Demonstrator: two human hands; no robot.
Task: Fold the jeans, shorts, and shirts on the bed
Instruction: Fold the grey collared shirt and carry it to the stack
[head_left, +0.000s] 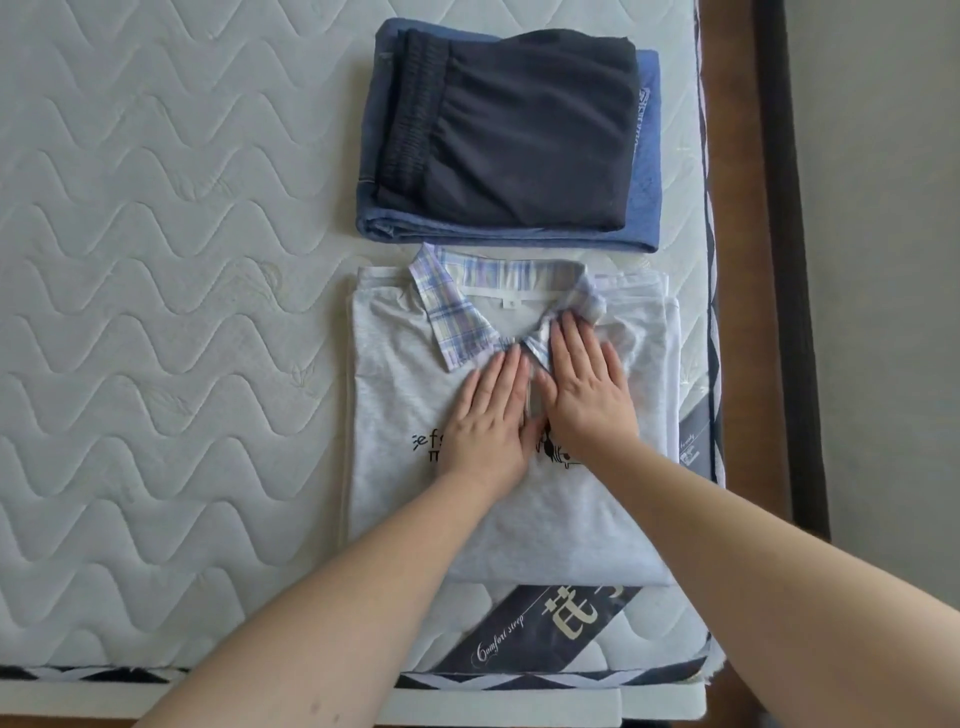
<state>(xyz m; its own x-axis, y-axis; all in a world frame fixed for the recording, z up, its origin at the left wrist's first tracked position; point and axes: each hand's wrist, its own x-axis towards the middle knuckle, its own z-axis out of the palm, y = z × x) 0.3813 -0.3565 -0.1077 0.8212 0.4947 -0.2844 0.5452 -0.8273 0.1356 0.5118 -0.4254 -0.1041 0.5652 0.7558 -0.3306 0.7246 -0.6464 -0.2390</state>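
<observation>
A folded light grey shirt (405, 395) with a blue plaid collar (452, 317) lies on the mattress near its front right corner, on top of other folded white fabric (639, 283). My left hand (485, 421) and my right hand (587, 389) press flat on its chest side by side, fingers straight, the right fingertips touching the collar. Behind it, folded dark shorts (524, 130) rest on folded blue jeans (644, 171).
The white quilted mattress (156, 312) stretches wide to the left. Its dark label (535, 634) sits at the front edge. A brown bed frame (753, 260) and a dark strip run along the right side.
</observation>
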